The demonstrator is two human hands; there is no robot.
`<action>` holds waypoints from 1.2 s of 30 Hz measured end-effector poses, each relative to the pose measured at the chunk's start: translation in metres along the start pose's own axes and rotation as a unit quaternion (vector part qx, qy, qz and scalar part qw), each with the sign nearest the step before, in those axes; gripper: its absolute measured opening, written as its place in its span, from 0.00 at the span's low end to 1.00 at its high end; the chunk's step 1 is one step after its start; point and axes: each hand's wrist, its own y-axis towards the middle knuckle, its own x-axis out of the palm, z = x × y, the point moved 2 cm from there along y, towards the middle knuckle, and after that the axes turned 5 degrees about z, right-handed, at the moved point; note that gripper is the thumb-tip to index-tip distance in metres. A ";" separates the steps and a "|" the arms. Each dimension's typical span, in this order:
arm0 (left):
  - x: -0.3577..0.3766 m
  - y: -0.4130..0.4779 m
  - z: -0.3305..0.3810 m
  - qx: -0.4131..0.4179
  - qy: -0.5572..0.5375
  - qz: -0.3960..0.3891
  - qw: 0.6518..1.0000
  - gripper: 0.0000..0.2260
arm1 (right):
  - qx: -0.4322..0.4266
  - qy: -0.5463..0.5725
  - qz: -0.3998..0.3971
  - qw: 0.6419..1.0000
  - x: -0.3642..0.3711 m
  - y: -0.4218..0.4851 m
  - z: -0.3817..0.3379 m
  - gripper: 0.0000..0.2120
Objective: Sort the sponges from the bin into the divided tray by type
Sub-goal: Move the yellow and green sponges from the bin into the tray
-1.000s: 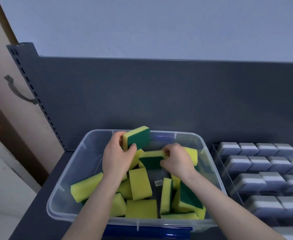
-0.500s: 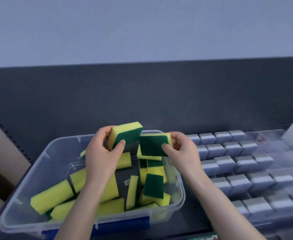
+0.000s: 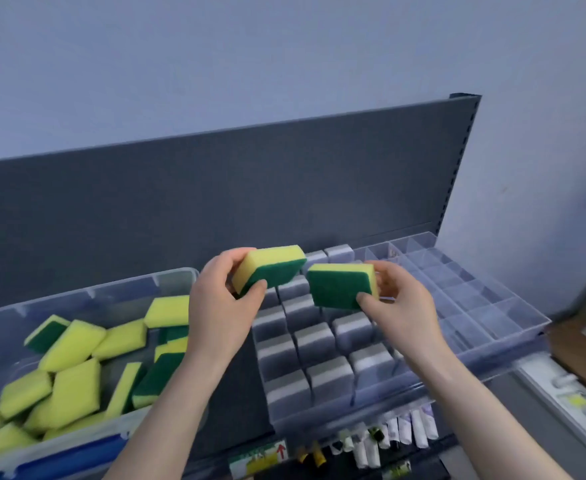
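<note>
**Two sponges held over the tray**

The left hand pinches one yellow-green sponge between thumb and curled fingers. The right hand pinches a second yellow-green sponge the same way. Both sponges hang at frame centre, above the left columns of the divided tray. This looks like the carry step.

The grey sponges fill those columns, so each piece likely needs an empty compartment further right. Many more lie in the bin at lower left. Below the tray stand small tubes.
</note>
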 end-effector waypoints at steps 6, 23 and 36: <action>0.067 -0.005 0.047 0.029 0.009 -0.061 0.998 0.18 | 0.017 -0.002 0.029 0.999 -0.088 0.022 0.038 0.19; 0.168 0.034 0.051 0.028 0.071 -0.093 0.993 0.14 | 0.011 -0.088 -0.026 0.996 -0.126 0.110 0.101 0.16; 0.255 0.113 0.025 0.088 0.162 -0.175 0.967 0.14 | -0.005 -0.145 -0.038 0.989 -0.085 0.223 0.120 0.11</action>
